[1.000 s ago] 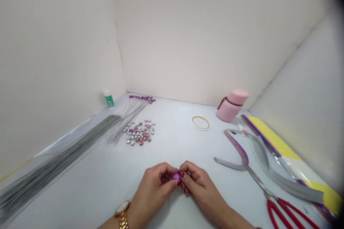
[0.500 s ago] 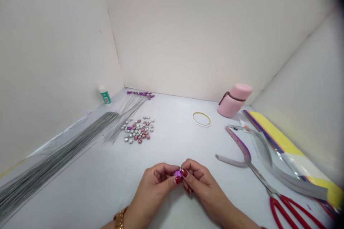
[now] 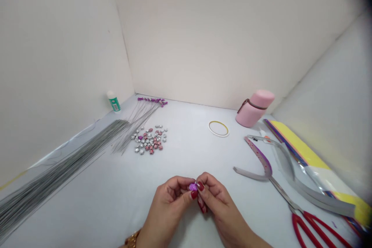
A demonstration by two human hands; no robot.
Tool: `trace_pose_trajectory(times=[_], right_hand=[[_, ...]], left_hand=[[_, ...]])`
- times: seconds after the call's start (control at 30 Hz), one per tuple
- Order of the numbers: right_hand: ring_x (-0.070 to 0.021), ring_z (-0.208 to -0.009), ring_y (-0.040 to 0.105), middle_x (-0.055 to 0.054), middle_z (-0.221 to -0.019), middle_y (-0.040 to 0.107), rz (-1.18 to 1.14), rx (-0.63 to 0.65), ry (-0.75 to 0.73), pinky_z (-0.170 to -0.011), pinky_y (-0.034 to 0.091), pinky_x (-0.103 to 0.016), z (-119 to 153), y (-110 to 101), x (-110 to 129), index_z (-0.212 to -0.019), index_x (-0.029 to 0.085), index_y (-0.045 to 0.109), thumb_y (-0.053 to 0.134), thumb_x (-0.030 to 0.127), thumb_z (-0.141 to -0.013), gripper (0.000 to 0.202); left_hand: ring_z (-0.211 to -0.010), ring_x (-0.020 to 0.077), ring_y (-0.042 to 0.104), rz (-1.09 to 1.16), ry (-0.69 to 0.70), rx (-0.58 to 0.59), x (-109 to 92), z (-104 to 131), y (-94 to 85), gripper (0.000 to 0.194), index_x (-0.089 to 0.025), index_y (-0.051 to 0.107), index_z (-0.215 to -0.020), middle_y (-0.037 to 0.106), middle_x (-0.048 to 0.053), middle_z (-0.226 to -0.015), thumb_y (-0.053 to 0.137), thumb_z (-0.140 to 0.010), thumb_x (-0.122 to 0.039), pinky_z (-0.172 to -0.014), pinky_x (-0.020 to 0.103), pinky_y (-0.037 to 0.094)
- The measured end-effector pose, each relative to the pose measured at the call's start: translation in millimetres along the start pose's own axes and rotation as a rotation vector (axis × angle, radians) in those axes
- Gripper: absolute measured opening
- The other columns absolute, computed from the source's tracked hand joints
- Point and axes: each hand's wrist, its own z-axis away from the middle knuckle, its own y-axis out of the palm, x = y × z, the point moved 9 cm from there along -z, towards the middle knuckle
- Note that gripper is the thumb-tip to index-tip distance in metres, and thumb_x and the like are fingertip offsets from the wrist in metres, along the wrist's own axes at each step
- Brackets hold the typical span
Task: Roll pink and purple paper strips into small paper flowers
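A small shiny purple piece [image 3: 193,187] sits between my fingertips, low in the middle of the head view. My left hand [image 3: 173,198] pinches it between thumb and index finger. From the right, my right hand [image 3: 216,197] is closed with thumb and index finger pressed at the piece's right edge. Its other fingers curl below. The fingers partly cover the piece, so its full shape is hidden. Farther off to the left lies a group of small silver and pink stars [image 3: 148,141], with a purple one among them.
Thin grey wires [image 3: 66,166] lie on the left, and purple-tipped wires [image 3: 152,101] behind the stars. A glue stick [image 3: 114,102] stands back left. Rightward are a tape ring [image 3: 219,128], pink flask [image 3: 254,108], curved strips [image 3: 290,174], red-handled scissors [image 3: 310,224] and yellow sheets [image 3: 308,147].
The purple piece has turned slightly between my fingertips. Both hands stay nearly in the same place, and the view has shifted a little.
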Motion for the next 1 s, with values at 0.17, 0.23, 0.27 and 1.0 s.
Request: trace_pose_trajectory(times=[0.17,0.23,0.27,1.0], right_hand=[[-0.0065,-0.048,0.035,0.006,-0.053,0.043,-0.03,0.033,0.046,-0.047,0.026,-0.02,-1,2,-5,-0.072,0.017,0.045,0.048,0.035,-0.084,0.023],[-0.0066,-0.047,0.036,0.005,-0.053,0.044,0.003,0.041,0.053,-0.046,0.026,-0.02,-1,2,-6,-0.073,0.017,0.044,0.047,0.037,-0.084,0.024],[-0.0067,-0.047,0.037,0.005,-0.053,0.044,0.021,0.045,0.053,-0.046,0.027,-0.02,0,2,-5,-0.073,0.017,0.044,0.046,0.038,-0.084,0.024],[-0.0071,-0.048,0.033,0.006,-0.052,0.041,0.014,-0.013,-0.004,-0.046,0.025,-0.02,2,1,-1,-0.071,0.017,0.047,0.048,0.033,-0.084,0.021]], left_hand=[[-0.06,0.0177,0.06,0.139,-0.014,0.066,3,-2,8.2,0.01,-0.01,0.059,-0.079,0.064,0.006,-0.061,0.06,-0.074,-0.018,-0.062,0.032,0.045],[-0.059,0.0189,0.061,0.156,-0.016,0.104,2,-2,11.3,0.01,-0.01,0.058,-0.08,0.064,0.006,-0.061,0.058,-0.076,-0.019,-0.062,0.034,0.046],[-0.059,0.0193,0.061,0.154,-0.02,0.117,1,-2,12.1,0.011,-0.009,0.058,-0.08,0.064,0.007,-0.061,0.058,-0.076,-0.02,-0.062,0.034,0.046],[-0.074,0.0179,0.061,-0.374,0.078,-0.133,-7,4,-15.0,0.019,-0.017,0.064,-0.09,0.069,0.005,-0.08,0.058,-0.075,-0.027,-0.068,0.025,0.047]])
